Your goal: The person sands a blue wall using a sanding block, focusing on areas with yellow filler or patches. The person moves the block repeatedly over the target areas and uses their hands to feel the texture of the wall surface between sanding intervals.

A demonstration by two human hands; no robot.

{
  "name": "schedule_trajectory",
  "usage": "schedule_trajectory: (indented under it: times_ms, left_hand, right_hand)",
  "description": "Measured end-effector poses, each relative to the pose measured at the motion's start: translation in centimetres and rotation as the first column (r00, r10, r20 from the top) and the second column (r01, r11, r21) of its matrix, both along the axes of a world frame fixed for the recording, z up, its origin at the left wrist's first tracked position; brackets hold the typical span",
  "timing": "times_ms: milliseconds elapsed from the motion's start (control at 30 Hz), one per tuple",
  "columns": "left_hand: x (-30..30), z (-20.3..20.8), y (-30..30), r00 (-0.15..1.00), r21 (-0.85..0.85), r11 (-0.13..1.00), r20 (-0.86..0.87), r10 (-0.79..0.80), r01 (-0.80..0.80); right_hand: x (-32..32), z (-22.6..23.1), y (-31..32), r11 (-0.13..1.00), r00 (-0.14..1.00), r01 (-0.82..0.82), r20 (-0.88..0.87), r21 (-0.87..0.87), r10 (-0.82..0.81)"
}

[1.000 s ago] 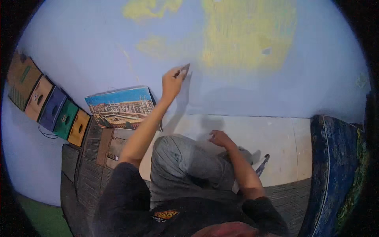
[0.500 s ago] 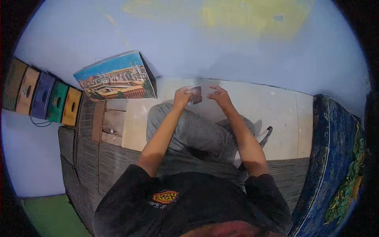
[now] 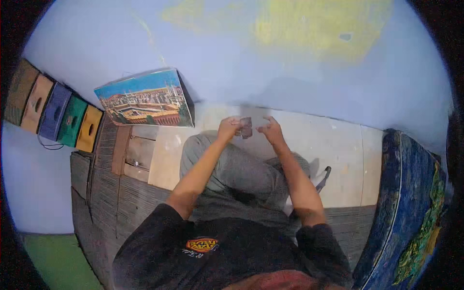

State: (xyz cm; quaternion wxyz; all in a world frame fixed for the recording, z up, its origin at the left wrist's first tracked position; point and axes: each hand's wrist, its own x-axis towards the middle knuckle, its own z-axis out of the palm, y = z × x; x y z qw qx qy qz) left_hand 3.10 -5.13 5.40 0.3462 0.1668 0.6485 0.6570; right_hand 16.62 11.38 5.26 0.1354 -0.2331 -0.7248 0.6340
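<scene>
in the head view, the left hand (image 3: 228, 129) and the right hand (image 3: 270, 129) meet above the bent knee in grey trousers (image 3: 232, 169). both pinch a small dark flat piece (image 3: 246, 127) between the fingers (what it is, i cannot tell). a picture board (image 3: 145, 99) leans on the blue wall (image 3: 241, 63) at the far left, and a blue mattress (image 3: 406, 203) lies at the right.

One view only: head-worn fisheye cam, looking steeply down from above the person's chest and lap. Forearms enter from the near edge; left hand (image 3: 228, 128) and right hand (image 3: 270, 131) sit mid-frame, fairly close. Blue wall (image 3: 290, 72) far; edges curve toward the dark rim.
</scene>
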Motion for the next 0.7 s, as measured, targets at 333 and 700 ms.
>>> schedule_trajectory:
  times_ms: [333, 700]
  left_hand:
    - [0.2, 0.7, 0.4, 0.998, -0.037, 0.997, 0.033, -0.061, 0.062]
    - [1.7, 2.3, -0.6, 0.808, 0.314, 0.943, 0.524, -0.270, 0.112]
  right_hand:
    - [-0.1, -0.5, -0.1, 0.978, 0.995, -0.064, 0.061, -0.196, 0.078]
    - [0.6, 1.3, -3.6, 0.992, 0.962, -0.053, -0.261, 0.117, 0.082]
